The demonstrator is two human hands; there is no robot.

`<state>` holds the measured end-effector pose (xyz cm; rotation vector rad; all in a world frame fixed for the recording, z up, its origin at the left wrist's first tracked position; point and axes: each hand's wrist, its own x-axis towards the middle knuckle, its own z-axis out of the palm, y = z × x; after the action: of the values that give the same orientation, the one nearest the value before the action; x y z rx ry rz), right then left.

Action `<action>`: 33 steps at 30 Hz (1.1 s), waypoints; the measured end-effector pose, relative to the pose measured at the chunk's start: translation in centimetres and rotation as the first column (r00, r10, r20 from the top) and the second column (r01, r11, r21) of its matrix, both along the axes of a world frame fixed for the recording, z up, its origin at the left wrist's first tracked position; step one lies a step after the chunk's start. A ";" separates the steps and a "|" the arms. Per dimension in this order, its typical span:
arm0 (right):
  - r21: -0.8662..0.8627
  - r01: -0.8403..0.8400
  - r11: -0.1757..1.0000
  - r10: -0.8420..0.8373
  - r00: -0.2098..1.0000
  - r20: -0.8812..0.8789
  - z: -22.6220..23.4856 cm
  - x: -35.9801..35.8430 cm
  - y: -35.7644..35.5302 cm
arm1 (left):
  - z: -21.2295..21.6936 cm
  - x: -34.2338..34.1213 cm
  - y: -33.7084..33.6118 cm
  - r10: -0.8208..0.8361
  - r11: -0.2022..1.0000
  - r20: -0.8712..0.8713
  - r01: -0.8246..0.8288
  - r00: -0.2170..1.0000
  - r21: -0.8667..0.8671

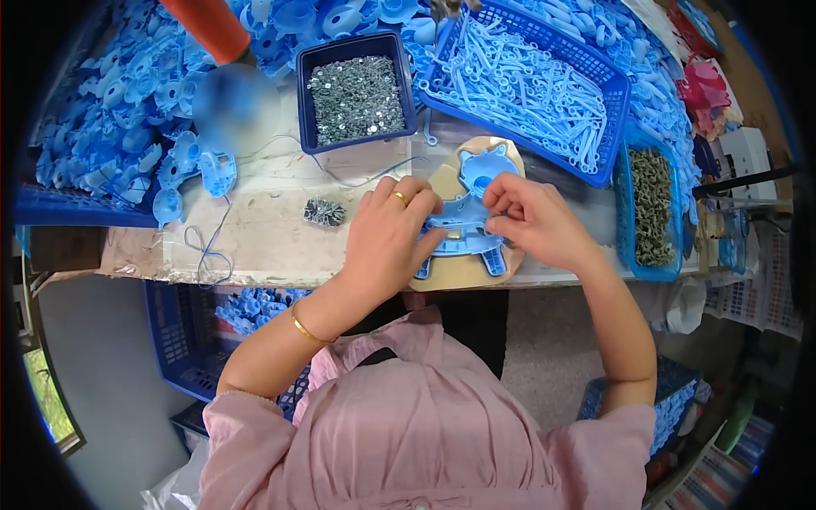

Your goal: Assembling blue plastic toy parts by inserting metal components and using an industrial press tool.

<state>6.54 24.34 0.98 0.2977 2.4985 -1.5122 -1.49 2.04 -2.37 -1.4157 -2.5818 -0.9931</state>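
Observation:
A light-blue moulded plastic shell point(463, 212), with a rounded eared end and two legs, lies hollow side up on a tan shaped board point(455, 276) at the table's front edge. My left hand point(391, 225) has its fingers bent over the shell's left side, thumb along its lower part. A small metallic piece point(454, 235) sits in the shell near that thumb. At the shell's right side, my right hand point(540, 223) is closed in a pinch; whatever is between its fingertips is hidden. A small dark-and-silver clump point(325, 212) lies left of my left hand.
Behind stand a dark-blue bin point(303, 110) of small metal parts and a blue basket point(614, 110) of ring-ended plastic rods. A blue tray point(627, 255) of metal pieces is at right. Blue plastic parts point(102, 127) heap at left, beneath an orange object point(208, 30).

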 end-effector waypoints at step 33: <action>-0.040 0.115 0.993 -0.085 0.421 -0.903 10.7 -18.1 -14.0 | 1.5 -8.4 -4.1 0.302 0.951 -0.317 -0.306 0.899 0.037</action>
<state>-11.53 10.30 11.64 -0.5921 3.3224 -2.0717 -9.86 -2.06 -0.83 -1.0243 -2.4638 -0.6420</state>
